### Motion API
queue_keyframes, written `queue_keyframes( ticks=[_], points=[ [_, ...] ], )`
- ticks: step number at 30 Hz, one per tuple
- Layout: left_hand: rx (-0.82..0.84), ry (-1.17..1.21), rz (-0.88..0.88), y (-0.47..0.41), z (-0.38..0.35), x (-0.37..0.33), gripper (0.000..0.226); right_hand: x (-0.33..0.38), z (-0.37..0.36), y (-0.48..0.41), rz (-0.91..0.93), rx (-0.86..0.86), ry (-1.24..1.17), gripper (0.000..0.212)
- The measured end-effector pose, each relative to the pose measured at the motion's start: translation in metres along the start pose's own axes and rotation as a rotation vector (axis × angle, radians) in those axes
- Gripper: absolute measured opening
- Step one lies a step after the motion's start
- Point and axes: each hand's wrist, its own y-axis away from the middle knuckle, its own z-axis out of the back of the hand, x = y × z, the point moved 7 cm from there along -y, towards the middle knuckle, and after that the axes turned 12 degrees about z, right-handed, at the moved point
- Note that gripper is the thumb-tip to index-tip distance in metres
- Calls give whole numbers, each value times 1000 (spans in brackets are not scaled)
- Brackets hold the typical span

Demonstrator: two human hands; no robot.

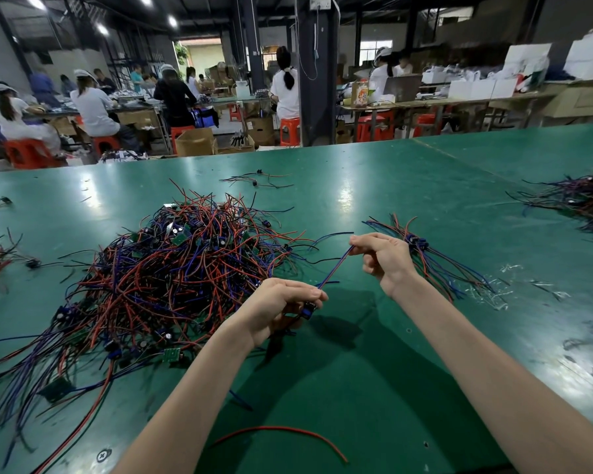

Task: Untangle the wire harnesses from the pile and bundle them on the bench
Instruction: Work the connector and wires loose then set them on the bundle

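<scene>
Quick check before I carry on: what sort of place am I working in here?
Most likely a factory assembly floor. A large green bench carries a tangled pile of wire harnesses, seated workers fill other benches behind, and cardboard boxes stand on the floor.

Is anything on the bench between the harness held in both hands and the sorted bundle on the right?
Nothing visible. The harness is stretched between the left hand and right hand, and the bundle lies just behind the right hand.
</scene>
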Motion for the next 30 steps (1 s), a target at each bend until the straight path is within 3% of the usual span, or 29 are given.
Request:
queue_keyframes(
  ticks=[19, 24, 30],
  points=[
    [16, 18, 30, -2, -11, 5, 21, -3, 3, 1, -20, -35, 38, 10],
    [-10, 52, 21, -2, -6, 5, 18, 0, -6, 3, -76, 54, -5, 11],
    [-50, 91, -56, 0, 3, -2, 22, -7, -18, 15, -275, 164, -43, 68]
  ],
)
